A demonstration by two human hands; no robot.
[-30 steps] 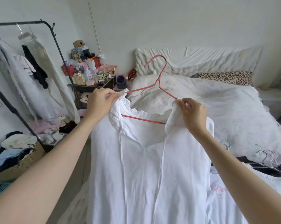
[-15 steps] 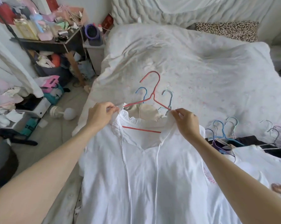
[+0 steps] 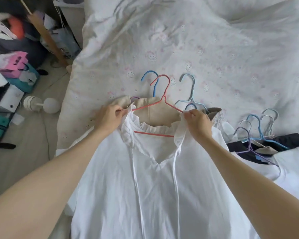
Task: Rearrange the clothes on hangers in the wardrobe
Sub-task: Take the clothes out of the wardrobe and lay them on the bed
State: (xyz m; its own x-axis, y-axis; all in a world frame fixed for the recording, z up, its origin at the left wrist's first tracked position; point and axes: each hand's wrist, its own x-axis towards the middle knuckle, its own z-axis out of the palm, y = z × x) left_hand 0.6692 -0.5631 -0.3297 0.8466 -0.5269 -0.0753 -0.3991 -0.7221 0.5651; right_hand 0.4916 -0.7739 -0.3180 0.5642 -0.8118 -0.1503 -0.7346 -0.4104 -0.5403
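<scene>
A white ruffled blouse [image 3: 155,187] with long ties hangs on a pink wire hanger [image 3: 162,94] over the bed. My left hand [image 3: 109,118] pinches the blouse's left shoulder at the hanger's end. My right hand [image 3: 198,123] pinches the right shoulder the same way. Under the blouse lies a beige garment [image 3: 160,112] on a blue hanger [image 3: 153,81]. A light-blue hanger [image 3: 191,90] lies beside it.
More clothes on several hangers [image 3: 255,135], dark and white, lie at the right on the bed [image 3: 197,40]. Left of the bed the floor [image 3: 28,144] holds a white lamp-like object [image 3: 42,104], pink and teal bags [image 3: 16,64] and a cluttered dark table.
The view has tilted down from the wall and rack to the bed. Both hands lowered the blouse on its pink hanger toward the bed, keeping their hold on the shoulders.
</scene>
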